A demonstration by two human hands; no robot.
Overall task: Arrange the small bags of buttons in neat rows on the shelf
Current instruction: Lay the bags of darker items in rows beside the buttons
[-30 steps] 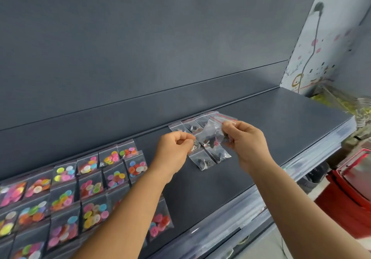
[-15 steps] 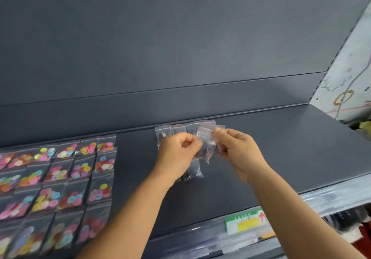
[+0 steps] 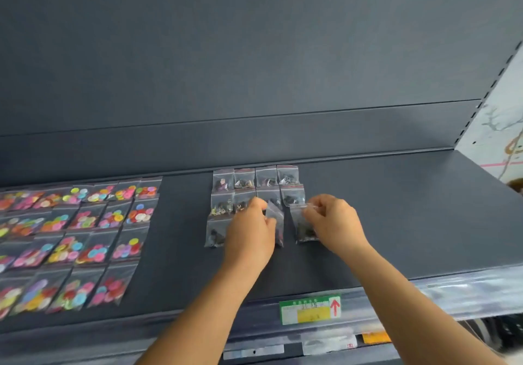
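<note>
Small clear bags of dark buttons [image 3: 254, 179] lie in rows on the dark grey shelf [image 3: 396, 209] near its back wall. My left hand [image 3: 250, 231] grips one such bag [image 3: 276, 220], which stands on edge beside the rows. My right hand [image 3: 332, 223] pinches the top of another bag of dark buttons [image 3: 302, 229] that lies flat at the right end of the third row. A single bag [image 3: 215, 233] sits at the left of that row, partly behind my left hand.
Several bags of bright coloured buttons [image 3: 85, 223] lie in rows on the left part of the shelf. A green and yellow price tag [image 3: 310, 309] sits in the clear strip along the front edge. A patterned wall [image 3: 501, 127] bounds the right side.
The view has shifted down and left. My two hands have moved apart and down, each with its own bag; the right one's bag now lies on the shelf.
</note>
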